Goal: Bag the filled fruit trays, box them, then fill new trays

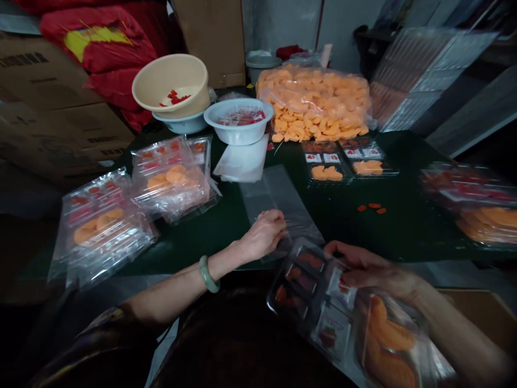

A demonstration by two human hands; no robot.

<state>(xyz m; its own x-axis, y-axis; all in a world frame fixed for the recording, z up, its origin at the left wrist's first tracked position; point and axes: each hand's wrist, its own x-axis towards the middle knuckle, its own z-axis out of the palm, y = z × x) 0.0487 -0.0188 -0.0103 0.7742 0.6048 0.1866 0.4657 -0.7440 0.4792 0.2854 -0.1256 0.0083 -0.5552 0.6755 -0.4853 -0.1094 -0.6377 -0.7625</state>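
Clear plastic bag (278, 199) lies on the dark green table (404, 231), its near edge at the left hand (262, 234), though any pinch is hard to tell. Right hand (374, 269), apart from it, clamps a blister tray of orange pieces (323, 307) just beside the bag.

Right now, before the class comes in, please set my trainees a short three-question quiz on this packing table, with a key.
1. Which hand wears the pale green bangle?
2. True or false: the left hand rests on a clear plastic bag.
3. Not counting the one that the right hand holds, how many black trays lie flat on the dark green table top beyond the clear plastic bag?

Key: 1. left; 2. true; 3. two.
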